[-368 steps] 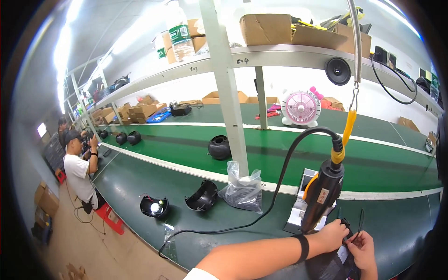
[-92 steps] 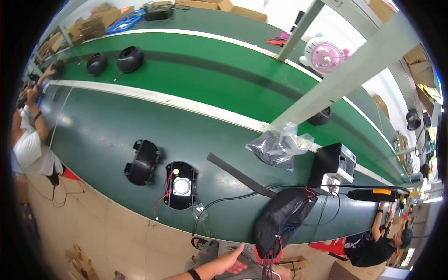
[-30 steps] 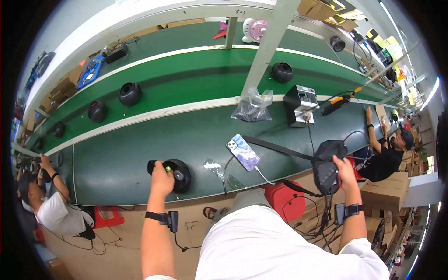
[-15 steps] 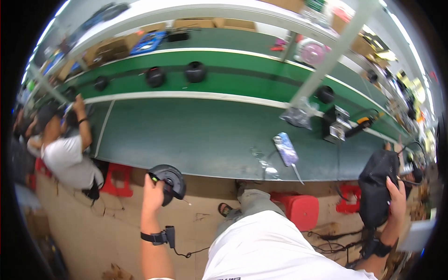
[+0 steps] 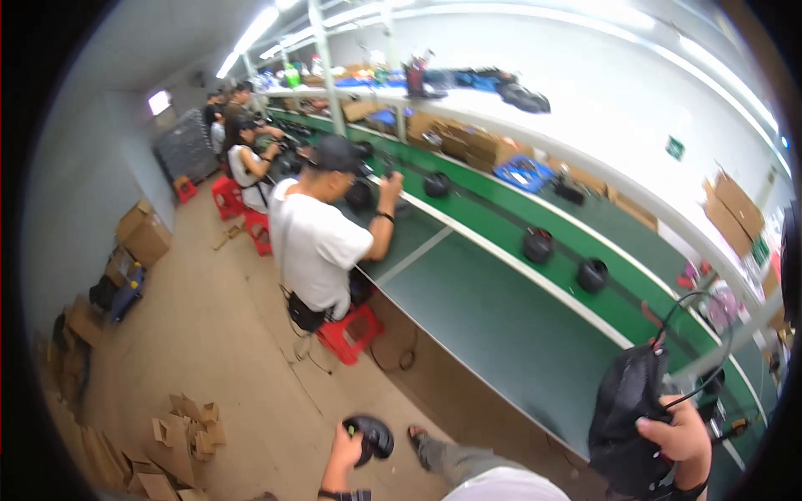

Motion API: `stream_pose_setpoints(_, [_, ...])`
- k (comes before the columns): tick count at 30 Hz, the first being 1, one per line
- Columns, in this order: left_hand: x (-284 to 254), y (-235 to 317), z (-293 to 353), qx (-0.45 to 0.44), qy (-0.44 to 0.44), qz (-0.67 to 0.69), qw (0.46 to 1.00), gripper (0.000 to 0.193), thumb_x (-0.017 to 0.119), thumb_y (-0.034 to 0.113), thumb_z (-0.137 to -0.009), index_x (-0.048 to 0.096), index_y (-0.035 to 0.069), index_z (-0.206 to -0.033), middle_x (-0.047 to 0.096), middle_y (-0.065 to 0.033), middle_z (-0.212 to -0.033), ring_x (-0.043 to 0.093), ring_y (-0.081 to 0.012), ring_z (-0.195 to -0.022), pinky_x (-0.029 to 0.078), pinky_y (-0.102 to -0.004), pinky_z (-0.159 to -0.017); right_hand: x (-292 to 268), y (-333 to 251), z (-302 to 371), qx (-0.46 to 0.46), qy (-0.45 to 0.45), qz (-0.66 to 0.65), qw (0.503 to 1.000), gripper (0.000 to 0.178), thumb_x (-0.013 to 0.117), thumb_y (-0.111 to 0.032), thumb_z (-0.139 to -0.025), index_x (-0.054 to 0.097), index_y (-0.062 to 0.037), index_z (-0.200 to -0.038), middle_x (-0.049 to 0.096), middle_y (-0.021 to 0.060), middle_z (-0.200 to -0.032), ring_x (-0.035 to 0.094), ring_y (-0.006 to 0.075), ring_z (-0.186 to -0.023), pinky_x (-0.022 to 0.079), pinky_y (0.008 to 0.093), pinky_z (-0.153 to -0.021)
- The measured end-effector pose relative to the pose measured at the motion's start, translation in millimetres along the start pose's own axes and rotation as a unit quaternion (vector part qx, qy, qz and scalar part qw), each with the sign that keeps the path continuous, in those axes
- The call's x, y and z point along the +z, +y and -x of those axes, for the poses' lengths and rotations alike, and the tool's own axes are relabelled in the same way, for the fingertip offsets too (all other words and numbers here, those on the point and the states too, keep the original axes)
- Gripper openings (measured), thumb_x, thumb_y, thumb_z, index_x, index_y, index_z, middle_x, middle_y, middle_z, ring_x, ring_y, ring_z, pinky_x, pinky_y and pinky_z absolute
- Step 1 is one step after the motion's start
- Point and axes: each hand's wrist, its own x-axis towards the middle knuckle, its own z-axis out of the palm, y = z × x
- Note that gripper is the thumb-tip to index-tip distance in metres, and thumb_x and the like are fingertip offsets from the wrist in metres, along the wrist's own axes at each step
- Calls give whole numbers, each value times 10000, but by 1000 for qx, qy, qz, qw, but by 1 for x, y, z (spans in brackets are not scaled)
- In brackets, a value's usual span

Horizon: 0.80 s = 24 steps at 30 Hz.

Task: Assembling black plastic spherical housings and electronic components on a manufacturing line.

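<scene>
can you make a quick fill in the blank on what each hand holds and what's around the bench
1. The left hand holds a round black part low over the ____.
2. The right hand grips a black ____ beside the green bench.
3. The nearest co-worker in a white shirt sits on a ____ stool.
4. Flattened ____ scraps lie on the floor to the left.

Missing words: floor; bag; red; cardboard
</scene>
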Motion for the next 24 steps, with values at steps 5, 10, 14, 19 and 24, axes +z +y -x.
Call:
stream_pose_setpoints(5, [-55,-164,23,-157,62,-22,985,622,573,156,-969,302,-56,-1487,507,-322,-1398,500,-416,-1316,430,-445,-1093,119,-84,-79,-35,-195,149,969,171,783,-130,-842,652,-44,-774,583,-32,-609,540,74,-506,405,269,-447])
stream_pose_setpoints(10, [-115,-252,124,-222,136,22,965,390,514,79,-963,465,-123,-1293,638,-286,-1138,628,-348,-1000,523,-426,-889,271,-174,-125,-89,-401,120,904,163,702,-183,-940,665,-25,-929,578,-12,-647,547,97,-525,434,266,-464])
stream_pose_setpoints(14, [-155,-205,145,-453,201,156,854,347,532,80,-962,517,-123,-1243,621,-274,-1126,611,-333,-996,519,-441,-872,408,-217,-171,-111,-492,162,848,198,715,-210,-934,669,-19,-958,586,-5,-684,562,109,-570,444,277,-491])
stream_pose_setpoints(19, [-249,-256,62,-425,259,142,855,364,537,83,-961,509,-125,-1259,615,-276,-1153,602,-343,-1024,514,-445,-889,567,-263,-175,-118,-525,224,813,296,726,-220,-921,668,16,-1091,645,47,-857,610,156,-735,495,309,-602])
stream_pose_setpoints(24, [-349,-315,3,-408,263,106,868,382,542,85,-959,501,-127,-1275,609,-278,-1180,593,-353,-1052,508,-448,-905,707,-261,-180,-125,-530,158,824,373,737,-218,-904,651,47,-1152,666,79,-935,619,172,-765,499,311,-615])
